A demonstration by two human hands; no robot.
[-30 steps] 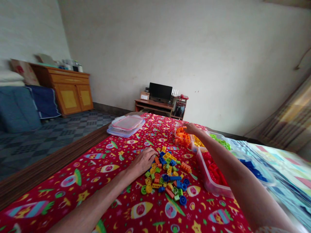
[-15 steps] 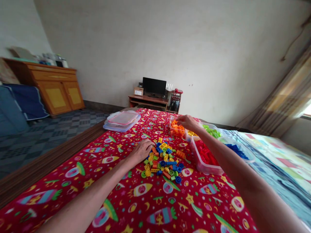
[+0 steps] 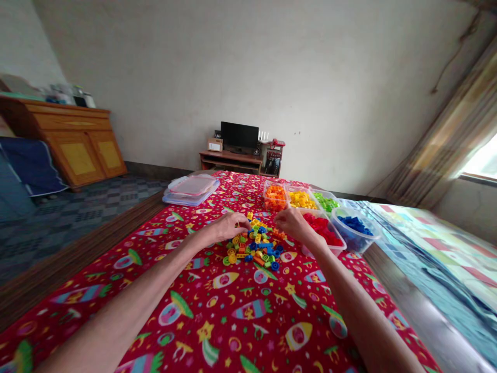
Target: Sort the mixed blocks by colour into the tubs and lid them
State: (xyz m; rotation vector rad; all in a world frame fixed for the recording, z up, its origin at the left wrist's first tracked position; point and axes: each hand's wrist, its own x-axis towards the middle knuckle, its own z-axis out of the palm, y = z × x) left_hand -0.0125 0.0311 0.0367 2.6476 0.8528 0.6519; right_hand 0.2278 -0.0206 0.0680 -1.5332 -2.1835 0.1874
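Observation:
A pile of small coloured bricks point(image 3: 254, 247) lies on the red patterned cloth point(image 3: 240, 316). My left hand point(image 3: 229, 226) rests at the pile's left edge, fingers curled onto the bricks. My right hand point(image 3: 290, 224) hovers at the pile's right edge, fingers bent down toward an orange brick; whether it grips one is hidden. Behind stand clear tubs sorted by colour: orange point(image 3: 275, 197), yellow point(image 3: 300, 199), green point(image 3: 326, 201), red point(image 3: 324, 231) and blue point(image 3: 354, 228).
Stacked clear lids point(image 3: 191, 187) lie at the cloth's far left. The table's wooden edge point(image 3: 77, 254) runs along the left. A bed with a patterned sheet point(image 3: 438, 248) is on the right. A low desk with a monitor point(image 3: 239, 137) stands by the far wall.
My right hand has drawn back from the orange tub to the right edge of the brick pile. My left hand stays at the pile. The view has tilted up.

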